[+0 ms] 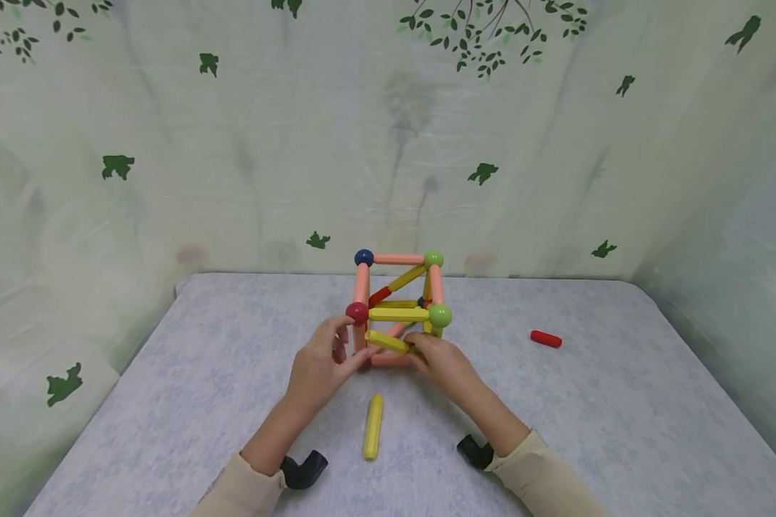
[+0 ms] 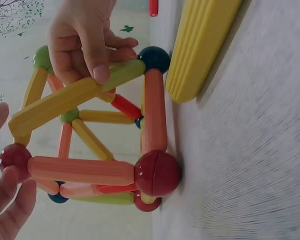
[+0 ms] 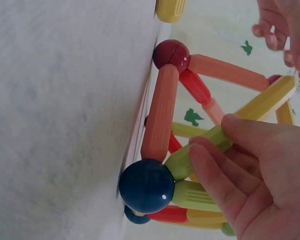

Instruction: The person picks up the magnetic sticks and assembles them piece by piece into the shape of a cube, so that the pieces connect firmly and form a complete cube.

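Nearest the camera, a loose yellow stick (image 1: 373, 426) lies on the table (image 1: 168, 402) between the two forearms, its long axis running away from the person toward the cube frame (image 1: 397, 309) of sticks and balls. At that frame's near face the right hand (image 1: 442, 362) pinches a slanted yellow rod (image 1: 386, 342), whose other end points up-left toward the red ball (image 1: 357, 312). The left hand (image 1: 320, 366) hovers beside that ball, grip released, fingers relaxed and holding nothing

left hand (image 1: 320, 366): bare, no rings | right hand (image 1: 441, 364): bare | sleeves (image 1: 543, 477): cream, long, snug cuffs at 5 and 7 o'clock | wrist mounts (image 1: 304, 469): black, one under each wrist
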Demonstrator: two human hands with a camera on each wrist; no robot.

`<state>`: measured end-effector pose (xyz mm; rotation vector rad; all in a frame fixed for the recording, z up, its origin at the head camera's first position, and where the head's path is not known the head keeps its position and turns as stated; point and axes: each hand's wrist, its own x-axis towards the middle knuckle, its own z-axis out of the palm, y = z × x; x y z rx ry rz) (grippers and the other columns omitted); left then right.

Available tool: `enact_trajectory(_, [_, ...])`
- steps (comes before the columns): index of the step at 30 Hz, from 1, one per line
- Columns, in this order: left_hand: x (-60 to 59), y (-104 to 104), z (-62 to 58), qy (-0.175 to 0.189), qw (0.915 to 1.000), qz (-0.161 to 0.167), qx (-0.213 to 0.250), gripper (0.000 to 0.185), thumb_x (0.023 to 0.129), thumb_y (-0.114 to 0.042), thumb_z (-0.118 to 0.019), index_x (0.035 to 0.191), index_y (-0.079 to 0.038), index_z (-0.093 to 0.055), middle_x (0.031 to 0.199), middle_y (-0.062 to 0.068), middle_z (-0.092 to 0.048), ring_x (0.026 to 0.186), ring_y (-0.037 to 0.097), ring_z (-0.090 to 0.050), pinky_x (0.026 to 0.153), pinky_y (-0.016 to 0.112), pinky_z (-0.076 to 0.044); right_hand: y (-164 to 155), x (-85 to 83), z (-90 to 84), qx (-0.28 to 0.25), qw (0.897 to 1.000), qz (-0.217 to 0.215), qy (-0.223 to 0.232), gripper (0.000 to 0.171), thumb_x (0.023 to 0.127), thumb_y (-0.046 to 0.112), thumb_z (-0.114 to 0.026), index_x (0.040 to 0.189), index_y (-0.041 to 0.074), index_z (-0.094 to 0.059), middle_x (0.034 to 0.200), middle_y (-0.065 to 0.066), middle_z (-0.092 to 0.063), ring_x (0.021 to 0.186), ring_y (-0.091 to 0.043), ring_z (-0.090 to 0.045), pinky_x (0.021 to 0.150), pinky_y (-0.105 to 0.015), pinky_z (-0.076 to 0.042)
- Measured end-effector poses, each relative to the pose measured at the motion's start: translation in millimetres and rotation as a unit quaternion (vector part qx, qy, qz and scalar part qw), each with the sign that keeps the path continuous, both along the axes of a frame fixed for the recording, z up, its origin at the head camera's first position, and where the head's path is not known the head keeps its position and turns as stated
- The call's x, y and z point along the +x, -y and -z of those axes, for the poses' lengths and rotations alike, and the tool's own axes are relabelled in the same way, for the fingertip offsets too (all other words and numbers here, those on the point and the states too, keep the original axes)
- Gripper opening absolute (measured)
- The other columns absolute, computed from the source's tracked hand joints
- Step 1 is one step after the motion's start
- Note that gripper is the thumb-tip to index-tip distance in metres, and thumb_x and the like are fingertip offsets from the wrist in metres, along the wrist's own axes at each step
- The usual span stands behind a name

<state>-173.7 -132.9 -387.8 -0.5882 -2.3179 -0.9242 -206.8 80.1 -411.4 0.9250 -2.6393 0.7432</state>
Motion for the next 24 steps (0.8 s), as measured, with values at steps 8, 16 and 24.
enact_trajectory(8, [-16.0,-0.5,-11.4,0.048,0.9987,-0.016,-0.009,0.062,0.071,-0.016,-0.078,0.125,-0.011,-0.047,0.111,0.013,-0.040,0.069,0.017,-0.050,0.056,0.023,-0.047,6.4,1.7,-0.9,-0.012,0.999,0.040,-0.005,0.014,0.082,0.011,-0.066,0.095,0.010,-0.061,0.084,0.000,-0.062,0.071,-0.011,-0.056,0.061,-0.026,-0.048])
enact_trajectory(16, [-22.3,-4.5,-13.2,0.077,0.9960,0.010,0.044,0.054,0.070,-0.005,-0.076,0.118,-0.007,-0.051,0.110,0.012,-0.043,0.081,0.017,-0.053,0.067,0.027,-0.050,8.8,3.9,-2.1,-0.015,0.998,0.056,0.014,0.016,0.082,0.011,-0.066,0.096,0.009,-0.059,0.080,0.002,-0.059,0.066,-0.008,-0.051,0.060,-0.023,-0.046])
enact_trajectory(24, [-22.0,-5.2,-12.9,0.084,0.9951,-0.001,0.053,0.053,0.071,-0.003,-0.075,0.118,-0.008,-0.051,0.108,0.010,-0.044,0.082,0.017,-0.051,0.067,0.027,-0.050,9.3,3.2,-1.1,-0.020,0.998,0.057,0.004,0.012,0.082,0.010,-0.066,0.090,0.009,-0.058,0.074,0.002,-0.056,0.061,-0.008,-0.048,0.055,-0.021,-0.043])
